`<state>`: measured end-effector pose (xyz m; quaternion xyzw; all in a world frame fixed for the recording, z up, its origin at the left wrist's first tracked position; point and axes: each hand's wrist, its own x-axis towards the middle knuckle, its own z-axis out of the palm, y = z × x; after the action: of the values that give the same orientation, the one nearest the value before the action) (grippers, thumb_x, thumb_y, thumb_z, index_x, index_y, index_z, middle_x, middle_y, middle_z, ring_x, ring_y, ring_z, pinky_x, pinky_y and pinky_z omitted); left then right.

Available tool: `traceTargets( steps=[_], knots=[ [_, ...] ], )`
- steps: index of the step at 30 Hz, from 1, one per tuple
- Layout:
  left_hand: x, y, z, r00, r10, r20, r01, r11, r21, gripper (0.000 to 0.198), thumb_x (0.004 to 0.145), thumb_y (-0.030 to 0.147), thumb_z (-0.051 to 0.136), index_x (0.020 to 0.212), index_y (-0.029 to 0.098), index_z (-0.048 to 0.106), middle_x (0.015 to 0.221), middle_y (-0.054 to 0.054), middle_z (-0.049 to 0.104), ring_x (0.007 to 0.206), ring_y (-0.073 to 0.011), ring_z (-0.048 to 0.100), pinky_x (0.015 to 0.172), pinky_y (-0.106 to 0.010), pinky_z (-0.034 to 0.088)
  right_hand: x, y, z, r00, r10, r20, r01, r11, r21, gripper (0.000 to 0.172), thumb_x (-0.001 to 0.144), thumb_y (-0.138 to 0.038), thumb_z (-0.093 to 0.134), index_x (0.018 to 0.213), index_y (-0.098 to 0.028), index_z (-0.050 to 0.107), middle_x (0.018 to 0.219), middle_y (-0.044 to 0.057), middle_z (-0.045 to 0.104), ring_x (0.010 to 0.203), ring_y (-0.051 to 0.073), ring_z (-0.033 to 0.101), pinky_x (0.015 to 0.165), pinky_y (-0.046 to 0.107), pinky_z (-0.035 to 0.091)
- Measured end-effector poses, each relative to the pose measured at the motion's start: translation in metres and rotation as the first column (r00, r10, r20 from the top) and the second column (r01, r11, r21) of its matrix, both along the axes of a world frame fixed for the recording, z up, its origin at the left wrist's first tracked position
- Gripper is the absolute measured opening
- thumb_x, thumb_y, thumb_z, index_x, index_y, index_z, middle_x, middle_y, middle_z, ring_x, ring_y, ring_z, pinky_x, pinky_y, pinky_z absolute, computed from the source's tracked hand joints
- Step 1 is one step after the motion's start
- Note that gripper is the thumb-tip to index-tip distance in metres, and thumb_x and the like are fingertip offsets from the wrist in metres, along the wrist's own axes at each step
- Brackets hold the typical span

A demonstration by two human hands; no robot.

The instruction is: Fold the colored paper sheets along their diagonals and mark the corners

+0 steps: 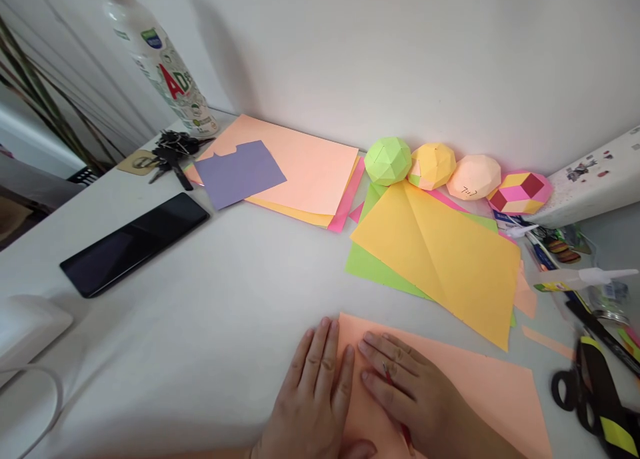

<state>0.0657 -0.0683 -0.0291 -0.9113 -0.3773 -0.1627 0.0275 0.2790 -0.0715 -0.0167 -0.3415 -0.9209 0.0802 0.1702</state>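
A peach sheet of paper (470, 386) lies on the white table (240, 292) at the near edge. My left hand (315, 399) rests flat on its left edge, fingers stretched out and together. My right hand (410, 392) lies flat on the sheet just right of it, fingers extended, and a thin red stick-like thing (395, 396) shows between its fingers. The two hands touch side by side.
A yellow sheet (445, 259) over a green one lies behind. Paper polyhedra (433, 166) line the wall. A paper stack (295, 172), keys (173, 149), a bottle (160, 62) and a phone (135, 242) are at left. Scissors (595, 386) and pens sit at right.
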Motion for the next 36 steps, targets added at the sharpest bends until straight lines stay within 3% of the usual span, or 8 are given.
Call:
traceTargets(
  steps=[12, 36],
  knots=[
    [-0.01, 0.0, 0.001, 1.0, -0.008, -0.009, 0.007, 0.998, -0.059, 0.099, 0.072, 0.081, 0.045, 0.133, 0.003, 0.046, 0.145, -0.03, 0.034, 0.138, -0.0477, 0.016, 0.108, -0.058, 0.015, 0.002, 0.001, -0.001, 0.999, -0.003, -0.036, 0.004, 1.0, 0.004, 0.03, 0.093, -0.011, 0.049, 0.12, -0.013, 0.06, 0.134, 0.014, 0.055, 0.135, 0.024, 0.038, 0.109, 0.043, 0.041],
    [-0.013, 0.001, 0.007, 0.999, -0.025, -0.028, 0.022, 0.995, -0.097, 0.1, 0.073, 0.081, 0.044, 0.134, 0.001, 0.042, 0.143, -0.034, 0.031, 0.137, -0.049, 0.016, 0.107, -0.058, 0.016, 0.0, 0.005, 0.004, 1.0, 0.018, -0.014, -0.018, 1.0, 0.02, 0.027, 0.093, -0.009, 0.046, 0.113, -0.01, 0.064, 0.131, 0.015, 0.058, 0.137, 0.025, 0.035, 0.109, 0.042, 0.041]
  ],
)
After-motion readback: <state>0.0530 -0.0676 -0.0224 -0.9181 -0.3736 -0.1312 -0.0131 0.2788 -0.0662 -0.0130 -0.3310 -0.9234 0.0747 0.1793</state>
